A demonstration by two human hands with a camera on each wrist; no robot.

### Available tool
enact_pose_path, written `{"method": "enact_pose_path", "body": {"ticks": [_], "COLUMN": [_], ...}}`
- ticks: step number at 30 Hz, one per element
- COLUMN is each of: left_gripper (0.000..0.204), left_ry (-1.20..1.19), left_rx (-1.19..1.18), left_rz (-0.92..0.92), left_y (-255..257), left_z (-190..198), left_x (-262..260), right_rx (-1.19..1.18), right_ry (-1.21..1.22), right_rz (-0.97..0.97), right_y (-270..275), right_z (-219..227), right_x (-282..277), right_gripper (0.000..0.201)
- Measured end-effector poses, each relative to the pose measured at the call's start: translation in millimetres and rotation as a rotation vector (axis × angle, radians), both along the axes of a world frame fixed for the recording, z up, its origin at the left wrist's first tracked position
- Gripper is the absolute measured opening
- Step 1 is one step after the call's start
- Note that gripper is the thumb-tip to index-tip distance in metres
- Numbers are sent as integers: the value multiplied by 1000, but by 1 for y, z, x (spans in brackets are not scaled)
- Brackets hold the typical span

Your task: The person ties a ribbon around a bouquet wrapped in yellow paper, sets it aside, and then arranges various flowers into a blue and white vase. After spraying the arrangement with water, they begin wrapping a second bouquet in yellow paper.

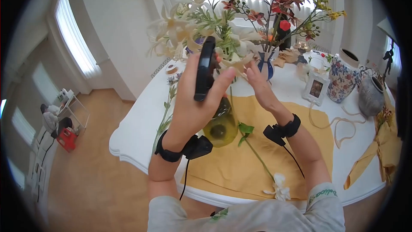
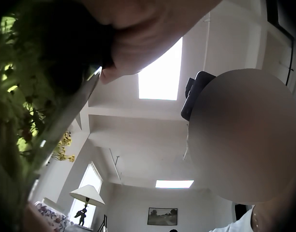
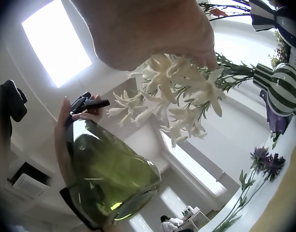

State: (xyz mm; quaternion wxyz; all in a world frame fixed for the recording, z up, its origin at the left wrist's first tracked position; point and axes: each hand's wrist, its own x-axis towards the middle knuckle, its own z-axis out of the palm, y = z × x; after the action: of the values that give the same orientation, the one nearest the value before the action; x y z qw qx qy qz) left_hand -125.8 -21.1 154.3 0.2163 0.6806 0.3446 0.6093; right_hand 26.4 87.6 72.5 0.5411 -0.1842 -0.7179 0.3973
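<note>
My left hand (image 1: pixel 201 88) is raised over the table and grips black shears (image 1: pixel 204 66) upright, thumb on one side and fingers on the other. Just below it is a green glass vase (image 1: pixel 222 126) holding a bunch of white flowers (image 1: pixel 180 30). In the right wrist view the same hand lies along the vase (image 3: pixel 109 179) with the shears (image 3: pixel 87 103) at its top; I cannot tell whether the vase rests on the cloth. My right hand (image 1: pixel 257 81) has its fingers straight and touches the white flowers (image 3: pixel 182 96) from the right.
A yellow cloth (image 1: pixel 240 163) covers the near part of the white table (image 1: pixel 128 133), with a white-flowered stem (image 1: pixel 279 184) lying on it. Purple-flowered stems (image 1: pixel 171 90) lie at the left. Behind stand a striped blue vase (image 1: pixel 266 64), a photo frame (image 1: pixel 316 88), a floral vase (image 1: pixel 341 75) and a grey vase (image 1: pixel 371 96).
</note>
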Motion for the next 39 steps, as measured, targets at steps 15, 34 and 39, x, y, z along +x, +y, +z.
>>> {"method": "enact_pose_path", "body": {"ticks": [15, 34, 39], "left_gripper": [40, 28, 34], "left_ry": [-78, -96, -94], "left_rx": [-179, -297, -96], "left_rz": [68, 22, -96], "left_y": [65, 21, 9], "left_z": [14, -43, -29], "left_x": [44, 27, 48], "right_rx": [-272, -226, 74], "right_ry": [188, 213, 346], "right_rz": [142, 12, -271], "right_y": [26, 29, -43], "right_z": [-27, -29, -9], "right_x": [15, 8, 34], "right_gripper": [69, 68, 68]}}
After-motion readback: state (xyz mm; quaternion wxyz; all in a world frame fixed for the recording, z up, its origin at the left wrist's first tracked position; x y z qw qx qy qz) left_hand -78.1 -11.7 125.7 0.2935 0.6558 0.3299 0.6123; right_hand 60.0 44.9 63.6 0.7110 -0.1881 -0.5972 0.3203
